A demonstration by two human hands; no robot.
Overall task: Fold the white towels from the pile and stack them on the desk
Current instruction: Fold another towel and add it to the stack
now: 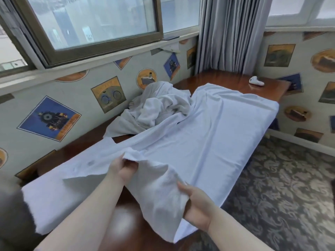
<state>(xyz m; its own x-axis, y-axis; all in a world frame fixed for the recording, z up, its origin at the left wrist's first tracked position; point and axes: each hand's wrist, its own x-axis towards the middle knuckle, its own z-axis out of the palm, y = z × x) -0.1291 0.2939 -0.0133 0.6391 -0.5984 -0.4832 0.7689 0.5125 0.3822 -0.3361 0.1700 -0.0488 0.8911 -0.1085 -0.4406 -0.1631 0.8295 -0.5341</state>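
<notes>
With the left hand (125, 167) and right hand (197, 203) both gripping the near edge of the towel (208, 127) spread on the worktop (226, 78) beside the pile (159, 107), I would lift evenly and match corners before folding.

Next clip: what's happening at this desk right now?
A person is folding a large white towel spread across the wooden desk. The left hand grips a bunched part near its middle, and the right hand holds a lifted fold at the near edge. A pile of unfolded towels waits by the wall. No folded stack shows yet.
</notes>
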